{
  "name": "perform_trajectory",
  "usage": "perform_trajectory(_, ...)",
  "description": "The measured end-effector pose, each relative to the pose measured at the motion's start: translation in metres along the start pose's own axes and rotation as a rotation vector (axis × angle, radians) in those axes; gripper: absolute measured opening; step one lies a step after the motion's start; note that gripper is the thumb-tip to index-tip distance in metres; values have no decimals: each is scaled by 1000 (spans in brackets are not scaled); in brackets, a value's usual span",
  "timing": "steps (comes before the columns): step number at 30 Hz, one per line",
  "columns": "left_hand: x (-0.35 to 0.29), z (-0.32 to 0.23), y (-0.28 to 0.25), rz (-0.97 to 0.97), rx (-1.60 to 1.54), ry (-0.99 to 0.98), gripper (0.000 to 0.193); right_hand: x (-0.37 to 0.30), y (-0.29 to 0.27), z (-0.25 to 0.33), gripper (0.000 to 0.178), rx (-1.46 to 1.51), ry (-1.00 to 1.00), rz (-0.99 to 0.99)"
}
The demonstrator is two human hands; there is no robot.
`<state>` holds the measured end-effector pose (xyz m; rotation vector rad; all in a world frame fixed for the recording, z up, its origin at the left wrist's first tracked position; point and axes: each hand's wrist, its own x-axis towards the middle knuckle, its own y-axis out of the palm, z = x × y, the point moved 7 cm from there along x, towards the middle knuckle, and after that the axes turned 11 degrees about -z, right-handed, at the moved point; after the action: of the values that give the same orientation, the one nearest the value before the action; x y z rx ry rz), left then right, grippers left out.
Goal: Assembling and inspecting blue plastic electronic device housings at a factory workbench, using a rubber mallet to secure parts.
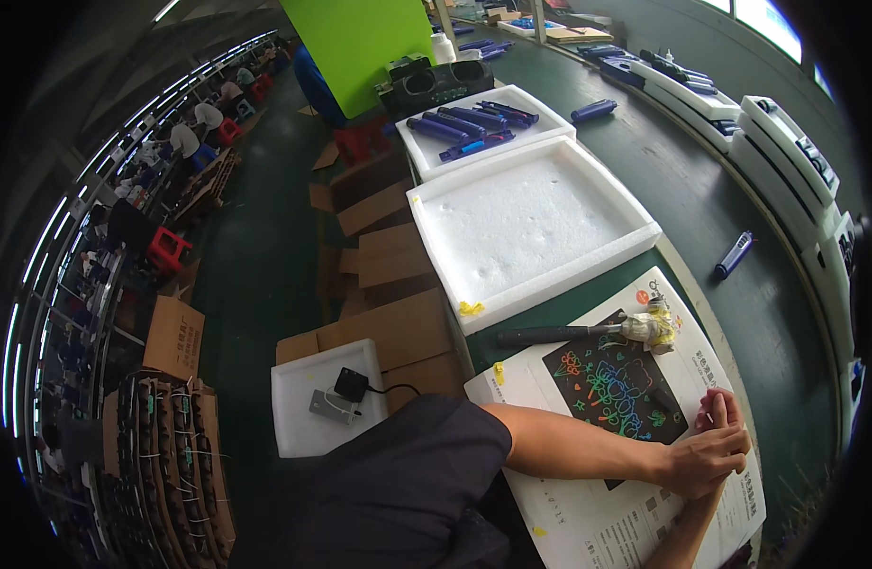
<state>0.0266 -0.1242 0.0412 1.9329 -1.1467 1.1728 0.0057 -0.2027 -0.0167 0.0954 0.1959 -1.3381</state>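
Counting one printed carton (554, 498), one wrapped-head tool (588, 333) atop, two foam trays (561, 282) lined up beyond. Near the carton's right edge, our left hand (706, 462) overlaps our right hand (720, 410); whether either pinches anything, we cannot tell. Green bench (597, 287) separates carton and trays.

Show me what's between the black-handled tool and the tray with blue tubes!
In the head view, a strip of green table, then another white tray, lie between the black-handled tool and the tray with blue tubes.
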Motion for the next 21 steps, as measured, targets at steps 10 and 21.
perform_trajectory(10, 3, -14, 2, 190, 115, 81, 23, -1, -25, -21, 18, -240, -221, -156)
perform_trajectory(21, 138, -48, -16, 99, -463, 30, 85, 21, -36, 3, 19, -35, -306, 181)
